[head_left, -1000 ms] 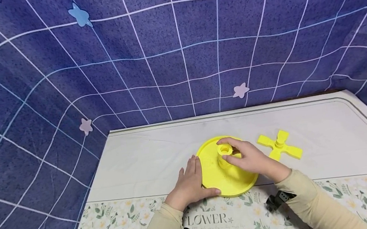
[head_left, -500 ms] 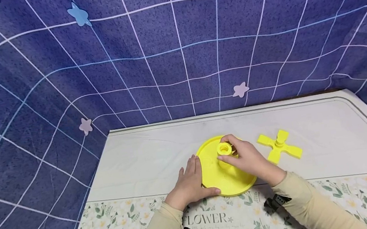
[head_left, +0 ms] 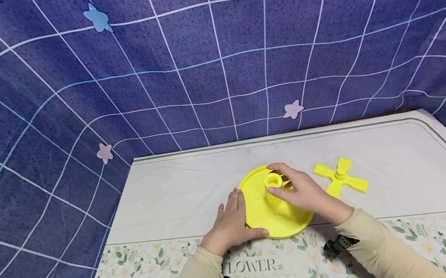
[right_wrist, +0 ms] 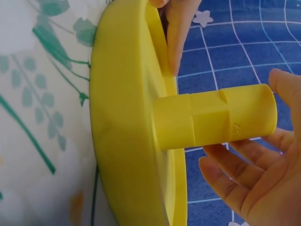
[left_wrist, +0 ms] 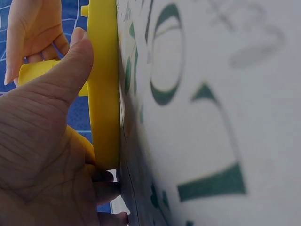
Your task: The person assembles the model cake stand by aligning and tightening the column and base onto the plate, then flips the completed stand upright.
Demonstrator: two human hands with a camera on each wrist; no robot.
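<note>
A round yellow tray (head_left: 259, 223) with a raised rim lies on the table. A hollow yellow post (right_wrist: 211, 120), stepped along its side and marked 32, stands upright near the tray's middle. My right hand (head_left: 307, 193) holds the post near its top, thumb on the near side and fingers curled round the far side. Against the tray's left and front rim rests my left hand (head_left: 230, 229), its fingers straight and its thumb stretched along the front edge. In the left wrist view, the thumb (left_wrist: 80, 56) overlaps the rim.
A yellow four-armed cross (head_left: 340, 177) with a short central peg lies just right of the tray, partly behind my right hand. The white table cover (head_left: 170, 188) has a floral front strip. A blue curtain (head_left: 198, 81) rises behind the table.
My right hand shifts slightly about the post, a little left and then back right, with small changes in thumb and finger position. The left hand, tray and cross stay in place.
</note>
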